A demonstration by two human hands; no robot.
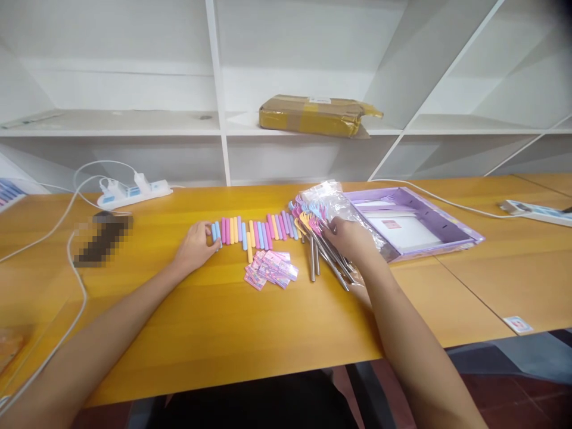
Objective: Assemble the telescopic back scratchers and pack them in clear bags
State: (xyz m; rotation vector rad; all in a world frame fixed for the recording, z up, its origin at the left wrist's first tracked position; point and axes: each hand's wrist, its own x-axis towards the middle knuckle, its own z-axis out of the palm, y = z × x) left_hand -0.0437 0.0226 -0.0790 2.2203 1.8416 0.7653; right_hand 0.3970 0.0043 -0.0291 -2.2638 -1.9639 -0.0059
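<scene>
My left hand (196,245) is at the left end of a row of short coloured sticks (235,230), thumb and forefinger closed on a light blue stick (218,231). The row runs in pink, yellow, blue and purple, with one yellow stick lying lower. Just below it lies a loose pile of pink and purple printed cards (272,269). My right hand (353,238) is closed at the heads of a heap of back scratchers (328,250) with coloured claw-shaped heads and metal rods. Its fingertips are partly hidden.
Clear plastic bags (353,205) lie behind the heap, against an open purple box (447,229) holding a small pink card. White power strips (134,192) and cables stand left and right. A taped carton (308,116) sits on the white shelf (156,122). A blurred dark patch covers something at left.
</scene>
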